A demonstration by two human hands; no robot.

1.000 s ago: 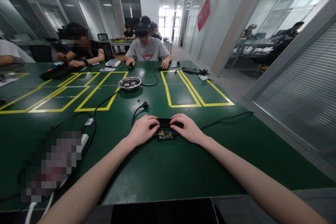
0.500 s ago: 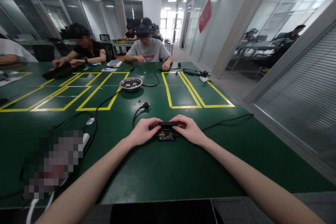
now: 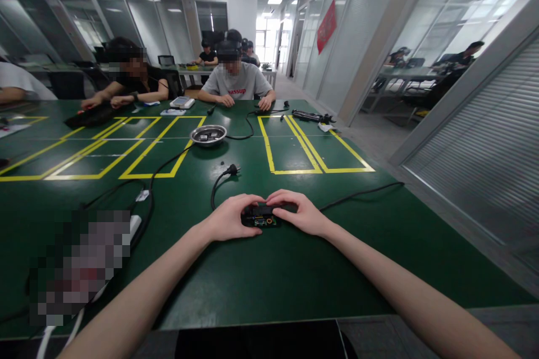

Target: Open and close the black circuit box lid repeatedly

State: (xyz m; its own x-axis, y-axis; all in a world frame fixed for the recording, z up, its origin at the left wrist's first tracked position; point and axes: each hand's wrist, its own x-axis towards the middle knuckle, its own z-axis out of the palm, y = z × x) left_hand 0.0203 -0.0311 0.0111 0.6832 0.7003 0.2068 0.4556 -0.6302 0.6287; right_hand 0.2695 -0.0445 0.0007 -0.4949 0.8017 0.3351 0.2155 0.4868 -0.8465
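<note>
In front of me on the green table lies an opened black power adapter, its circuit board (image 3: 261, 221) showing copper-coloured coils. A black cover (image 3: 261, 211) sits over the far part of the board, leaving the near part exposed. Around the left end of the adapter curves my left hand (image 3: 232, 217), closed, thumb on the near side and fingers on the far side. My right hand (image 3: 301, 213) is closed on the right end of the cover, its thumb nearest me. The fingertips of both hands nearly meet behind the cover.
A black plug (image 3: 231, 170) on a cord lies beyond my left hand. Another black cord (image 3: 366, 193) runs right. Further off stand a metal bowl (image 3: 208, 143) with small parts and yellow tape outlines (image 3: 295, 172). A blurred-out item (image 3: 86, 261) lies left. Co-workers sit opposite.
The black cover has come down and nearer onto the board. My left thumb has moved from the cover to the adapter's near side. Across the table, a co-worker's hand has lowered.
</note>
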